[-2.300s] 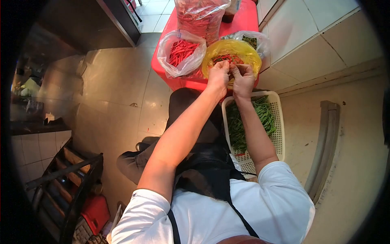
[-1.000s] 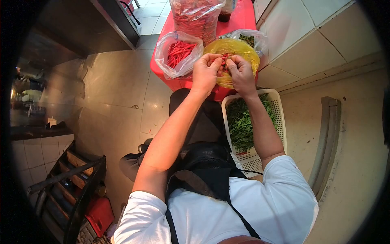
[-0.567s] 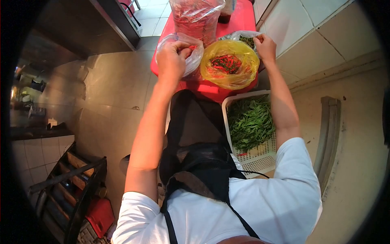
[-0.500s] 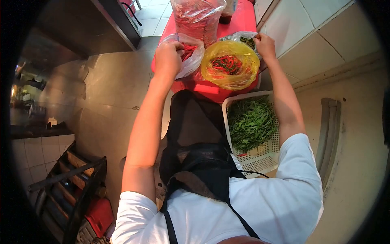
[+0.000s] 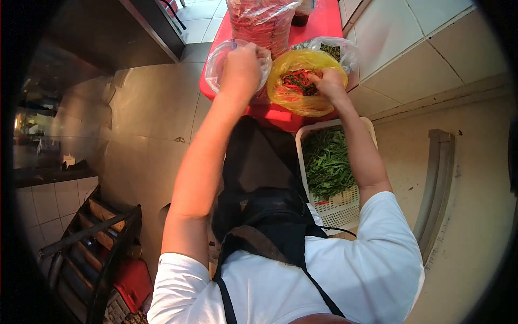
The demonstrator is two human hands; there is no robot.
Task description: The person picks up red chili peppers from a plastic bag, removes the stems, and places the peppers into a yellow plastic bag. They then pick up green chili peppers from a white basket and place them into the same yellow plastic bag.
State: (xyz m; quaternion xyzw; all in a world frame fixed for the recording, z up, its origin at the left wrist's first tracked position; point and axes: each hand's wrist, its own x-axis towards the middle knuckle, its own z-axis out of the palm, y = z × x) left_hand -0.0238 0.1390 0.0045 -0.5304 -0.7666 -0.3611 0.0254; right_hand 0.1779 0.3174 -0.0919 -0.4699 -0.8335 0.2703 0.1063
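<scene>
Nearest you is your apron [image 5: 270, 237], its loose tie [image 5: 340, 230] lying across the near end of the crate [image 5: 301, 162]; a turn away could catch that tie on the rim. The greens [image 5: 326, 167] sit inside, under your right forearm, so a dropped sleeve or elbow could drag them.

Ahead, your right hand [image 5: 330, 85] reaches over the yellow bag's rim, thumb and fingers bent in close to the red chillies [image 5: 298, 82]. You may have one pinched; I cannot tell. The yellow bag [image 5: 315, 107] is soft and near the table's front edge: a wrist pulling on its rim could tip it and spill chillies into the crate or over your lap.

Your left hand [image 5: 242, 67] is at the white bag [image 5: 216, 70], its fingertips hidden, so their grip cannot be told. That bag is thin and close to the table's left edge; a tug outward could slide it off.

Beyond, the big bag [image 5: 259, 27] and the small bag [image 5: 348, 54] crowd the red table [image 5: 318, 32], and the tiled wall [image 5: 437, 54] limits your right elbow. The floor [image 5: 156, 119] gives more room leftward.
</scene>
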